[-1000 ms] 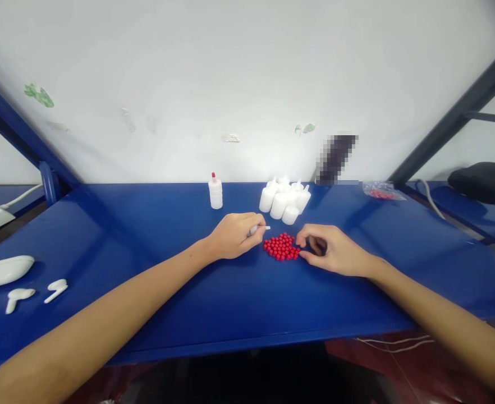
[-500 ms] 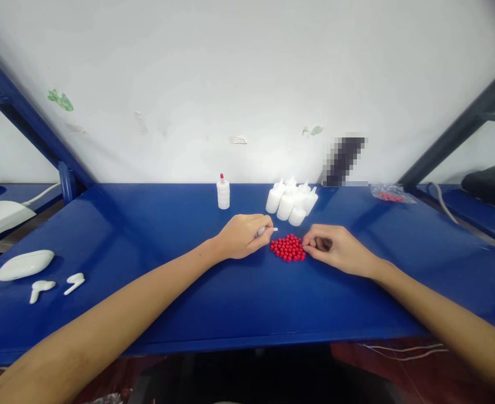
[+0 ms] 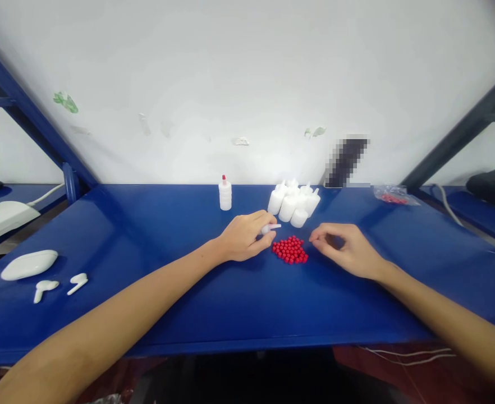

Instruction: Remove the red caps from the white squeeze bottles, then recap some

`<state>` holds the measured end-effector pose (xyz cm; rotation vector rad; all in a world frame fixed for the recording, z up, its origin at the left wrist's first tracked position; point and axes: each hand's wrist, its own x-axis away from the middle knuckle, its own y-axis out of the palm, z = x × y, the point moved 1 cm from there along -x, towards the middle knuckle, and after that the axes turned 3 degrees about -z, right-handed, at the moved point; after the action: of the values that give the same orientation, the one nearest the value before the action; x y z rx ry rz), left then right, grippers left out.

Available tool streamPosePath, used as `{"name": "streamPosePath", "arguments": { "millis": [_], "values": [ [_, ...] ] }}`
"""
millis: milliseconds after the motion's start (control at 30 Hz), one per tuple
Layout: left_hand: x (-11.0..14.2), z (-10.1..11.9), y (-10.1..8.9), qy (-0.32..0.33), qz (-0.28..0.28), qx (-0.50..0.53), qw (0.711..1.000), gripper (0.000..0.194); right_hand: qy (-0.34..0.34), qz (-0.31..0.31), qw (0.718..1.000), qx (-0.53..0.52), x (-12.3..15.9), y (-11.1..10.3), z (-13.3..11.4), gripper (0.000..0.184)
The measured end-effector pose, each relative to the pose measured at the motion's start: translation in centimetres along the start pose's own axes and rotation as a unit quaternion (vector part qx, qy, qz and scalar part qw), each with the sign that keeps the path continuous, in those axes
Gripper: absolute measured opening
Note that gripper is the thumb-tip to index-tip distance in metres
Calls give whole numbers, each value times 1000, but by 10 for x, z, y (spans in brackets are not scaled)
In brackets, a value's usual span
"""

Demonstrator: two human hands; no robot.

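Note:
My left hand [image 3: 247, 236] is wrapped around a white squeeze bottle [image 3: 267, 229]. The bottle lies on its side, with its bare nozzle pointing right and most of its body hidden in my palm. Just below the nozzle is a pile of small red caps [image 3: 290, 250] on the blue table [image 3: 247, 297]. To the right of the pile, my right hand [image 3: 348, 249] is closed in a pinch, its fingertips a little apart from the caps. Whatever is between those fingertips is too small to make out.
Several white bottles [image 3: 288, 205] with nozzles stand in a cluster behind the pile. One bottle with a red cap [image 3: 225, 194] stands alone to their left. A clear bag with red pieces [image 3: 394, 197] lies back right. A white earbud case [image 3: 29, 265] and two earbuds [image 3: 45, 288] lie left.
My right hand has drawn away from the red caps, slightly up and to the right. The left hand's grip has shifted, and more of the bottle's nozzle end shows.

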<state>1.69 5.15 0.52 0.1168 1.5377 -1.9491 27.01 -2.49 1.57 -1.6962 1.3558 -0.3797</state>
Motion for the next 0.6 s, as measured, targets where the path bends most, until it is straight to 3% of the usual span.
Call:
{"name": "streamPosePath", "arguments": {
  "millis": [67, 200, 300, 467, 600],
  "values": [
    [0, 0, 0, 3, 5, -8, 1000, 23, -2, 13, 1000, 24, -7, -2, -9, 20],
    [1, -1, 2, 3, 11, -15, 1000, 28, -10, -49, 998, 26, -32, 6, -31, 26],
    [2, -3, 4, 1, 16, 5, 1000, 35, -43, -56, 997, 11, -47, 15, -42, 28],
    [3, -6, 4, -33, 14, 53, 998, 53, -68, 46, 996, 36, -49, 11, -33, 29],
    [2, -7, 4, -44, 15, 52, 998, 23, -15, 142, 981, 130, -45, -5, -10, 22]
  ]
}}
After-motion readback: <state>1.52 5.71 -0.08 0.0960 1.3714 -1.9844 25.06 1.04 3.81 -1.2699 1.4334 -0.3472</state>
